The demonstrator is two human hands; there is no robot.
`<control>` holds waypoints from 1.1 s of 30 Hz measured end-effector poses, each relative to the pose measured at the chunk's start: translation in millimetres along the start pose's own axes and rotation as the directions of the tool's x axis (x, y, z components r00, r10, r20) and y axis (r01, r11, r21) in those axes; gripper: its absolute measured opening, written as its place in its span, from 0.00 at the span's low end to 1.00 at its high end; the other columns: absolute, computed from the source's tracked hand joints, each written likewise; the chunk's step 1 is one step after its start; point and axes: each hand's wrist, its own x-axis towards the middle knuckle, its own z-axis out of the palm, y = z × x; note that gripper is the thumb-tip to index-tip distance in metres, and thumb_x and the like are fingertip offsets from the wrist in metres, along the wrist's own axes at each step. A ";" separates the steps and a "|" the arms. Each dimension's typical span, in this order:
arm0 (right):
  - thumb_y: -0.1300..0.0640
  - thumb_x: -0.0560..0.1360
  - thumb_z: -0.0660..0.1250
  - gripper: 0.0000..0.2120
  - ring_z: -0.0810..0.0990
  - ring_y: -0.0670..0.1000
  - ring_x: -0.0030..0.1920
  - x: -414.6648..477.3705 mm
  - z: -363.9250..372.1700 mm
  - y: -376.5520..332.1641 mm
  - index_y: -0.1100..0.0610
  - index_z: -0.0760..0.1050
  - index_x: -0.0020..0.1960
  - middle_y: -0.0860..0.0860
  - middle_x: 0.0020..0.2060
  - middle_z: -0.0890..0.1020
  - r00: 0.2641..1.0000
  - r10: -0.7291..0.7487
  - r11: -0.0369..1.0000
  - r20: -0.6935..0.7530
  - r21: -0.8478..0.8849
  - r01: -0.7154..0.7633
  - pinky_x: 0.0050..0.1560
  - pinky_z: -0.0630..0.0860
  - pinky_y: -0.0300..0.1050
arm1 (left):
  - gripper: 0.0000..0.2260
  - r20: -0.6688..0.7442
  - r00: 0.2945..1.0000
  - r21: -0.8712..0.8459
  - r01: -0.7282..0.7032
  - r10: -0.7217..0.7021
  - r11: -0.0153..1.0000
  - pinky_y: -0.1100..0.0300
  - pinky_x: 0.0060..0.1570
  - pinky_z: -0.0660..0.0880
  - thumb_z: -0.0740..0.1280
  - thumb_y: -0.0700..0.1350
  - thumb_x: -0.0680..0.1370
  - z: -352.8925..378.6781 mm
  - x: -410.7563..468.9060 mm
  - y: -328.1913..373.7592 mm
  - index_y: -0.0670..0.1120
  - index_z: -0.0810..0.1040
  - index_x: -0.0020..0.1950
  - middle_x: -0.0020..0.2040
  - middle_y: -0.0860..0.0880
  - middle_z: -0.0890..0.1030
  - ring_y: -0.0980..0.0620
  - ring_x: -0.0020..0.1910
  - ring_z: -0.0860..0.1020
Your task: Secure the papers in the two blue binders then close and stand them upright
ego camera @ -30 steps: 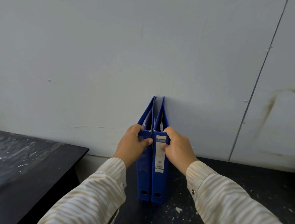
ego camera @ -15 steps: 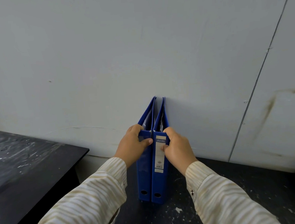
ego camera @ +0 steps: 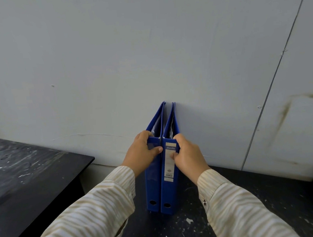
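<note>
Two blue binders stand upright side by side on the dark table, spines toward me and far edges against the white wall. My left hand (ego camera: 142, 153) grips the top of the left binder (ego camera: 153, 190), thumb across its spine. My right hand (ego camera: 188, 156) grips the top of the right binder (ego camera: 170, 192), which carries a white spine label. Both binders are closed, with paper edges showing at their tops.
The dark, paint-flecked table (ego camera: 180, 229) runs under the binders. A second black table (ego camera: 34, 176) stands lower at the left with a gap between. The white wall (ego camera: 146, 53) has a panel seam and a brown stain at the right.
</note>
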 end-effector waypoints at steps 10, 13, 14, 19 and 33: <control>0.59 0.76 0.66 0.22 0.76 0.51 0.57 -6.6 0.0 -3.3 0.50 0.63 0.66 0.52 0.58 0.75 1.000 0.009 0.998 -0.020 0.057 -0.008 0.51 0.79 0.46 | 0.35 -0.009 1.000 -0.104 -0.006 0.005 0.995 0.68 0.49 0.68 0.74 0.46 0.71 1.9 -3.5 -0.3 0.58 0.58 0.71 0.67 0.52 0.69 0.57 0.57 0.71; 0.60 0.76 0.65 0.23 0.75 0.50 0.58 -7.1 -2.3 -5.4 0.51 0.62 0.68 0.52 0.60 0.73 0.999 -0.017 0.999 -0.049 0.045 0.019 0.52 0.77 0.42 | 0.35 -0.024 1.000 -0.101 -0.018 0.016 0.995 0.74 0.43 0.64 0.74 0.47 0.71 1.7 -3.1 -0.1 0.60 0.57 0.71 0.68 0.52 0.68 0.58 0.57 0.70; 0.60 0.76 0.65 0.23 0.75 0.50 0.59 -7.4 -3.1 -6.1 0.51 0.62 0.68 0.52 0.61 0.73 0.998 -0.022 0.999 -0.054 0.041 0.025 0.52 0.76 0.40 | 0.35 -0.030 0.999 -0.093 -0.023 0.021 0.995 0.75 0.42 0.64 0.74 0.48 0.71 1.5 -3.6 -0.3 0.60 0.57 0.71 0.68 0.53 0.67 0.59 0.56 0.70; 0.59 0.76 0.65 0.25 0.73 0.50 0.61 -9.9 -5.3 -7.0 0.50 0.61 0.70 0.51 0.64 0.71 0.998 -0.021 0.998 -0.063 0.054 0.024 0.53 0.77 0.42 | 0.34 -0.055 0.998 -0.091 -0.044 0.039 0.995 0.78 0.38 0.64 0.72 0.49 0.72 2.7 -4.5 -1.2 0.61 0.57 0.71 0.68 0.53 0.65 0.60 0.56 0.68; 0.57 0.77 0.65 0.28 0.70 0.51 0.65 -19.4 -16.2 -8.6 0.49 0.56 0.73 0.52 0.69 0.66 0.998 0.013 0.996 -0.059 0.091 -0.008 0.56 0.77 0.46 | 0.33 -0.162 0.983 0.104 -0.073 0.090 0.992 0.51 0.68 0.62 0.70 0.54 0.72 0.1 -14.9 8.1 0.55 0.58 0.73 0.72 0.49 0.62 0.46 0.71 0.60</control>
